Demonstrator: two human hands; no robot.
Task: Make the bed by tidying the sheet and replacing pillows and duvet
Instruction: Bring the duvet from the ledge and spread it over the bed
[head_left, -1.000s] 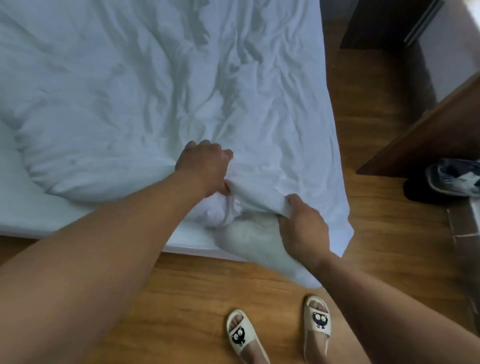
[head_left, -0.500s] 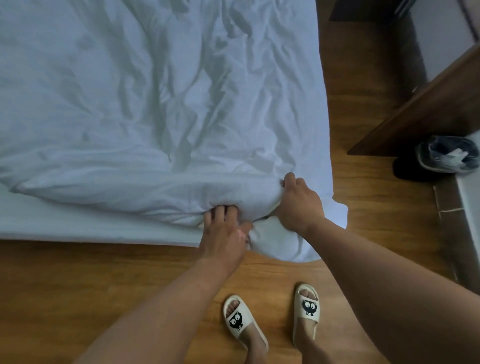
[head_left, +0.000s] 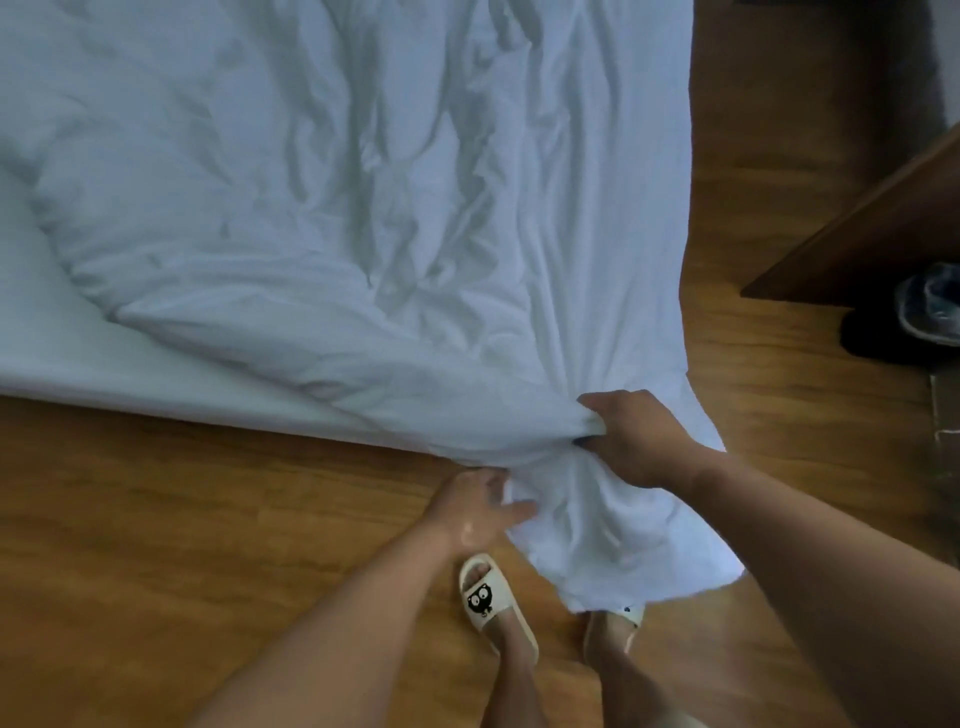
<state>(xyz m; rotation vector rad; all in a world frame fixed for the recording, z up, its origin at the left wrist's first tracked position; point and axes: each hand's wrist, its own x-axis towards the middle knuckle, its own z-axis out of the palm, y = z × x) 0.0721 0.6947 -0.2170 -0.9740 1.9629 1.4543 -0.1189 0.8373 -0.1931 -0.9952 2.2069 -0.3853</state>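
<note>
Clutches bunched corner of rumpled white duvet (head_left: 363, 208), spread over mattress (head_left: 62, 353) and spilling off its edge, in right hand (head_left: 634, 441); touches hanging fabric with left hand (head_left: 475, 514), fingers loosely spread. Stands in 2 slippers (head_left: 491, 603) on wooden floor (head_left: 182, 519).

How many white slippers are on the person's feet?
2. The left slipper, with a cat face, is on the floor below the left hand. The right slipper is mostly hidden under the hanging duvet.
</note>
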